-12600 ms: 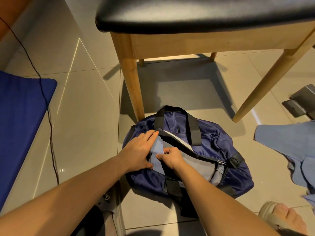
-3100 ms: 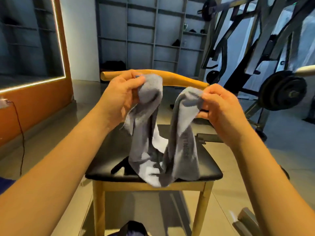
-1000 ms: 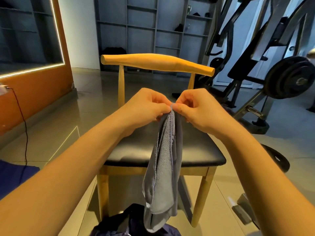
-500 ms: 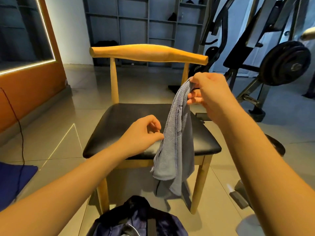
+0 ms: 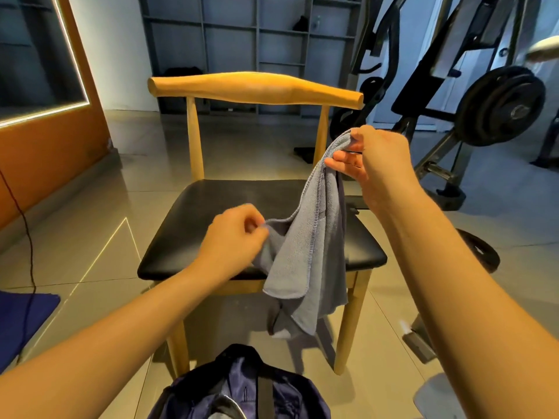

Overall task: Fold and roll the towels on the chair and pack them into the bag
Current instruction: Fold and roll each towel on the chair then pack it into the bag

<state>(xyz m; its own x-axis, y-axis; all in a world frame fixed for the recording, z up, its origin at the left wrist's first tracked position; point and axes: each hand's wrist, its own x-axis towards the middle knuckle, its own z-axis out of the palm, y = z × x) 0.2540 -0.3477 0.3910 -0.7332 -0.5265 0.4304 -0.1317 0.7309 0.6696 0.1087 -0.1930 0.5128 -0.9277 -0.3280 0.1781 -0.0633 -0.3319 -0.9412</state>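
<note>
A grey towel (image 5: 308,255) hangs folded lengthwise over the front right part of the chair's black seat (image 5: 217,213). My right hand (image 5: 372,158) pinches its top end, held up above the seat's right side. My left hand (image 5: 236,237) grips the towel's left edge lower down, just over the seat. The towel's bottom end dangles below the seat's front rail. The navy bag (image 5: 239,391) with black straps lies on the floor in front of the chair, partly cut off by the frame's bottom edge.
The wooden chair has a curved backrest (image 5: 254,87). Gym machines with a weight plate (image 5: 499,105) stand at the right. A blue mat (image 5: 21,322) and a black cable (image 5: 24,231) lie on the tiled floor at left. An orange wall (image 5: 51,140) runs along the left.
My left hand has moved right and taken hold of the towel's lower left edge, pulling it sideways. My right hand still holds the top end up.
</note>
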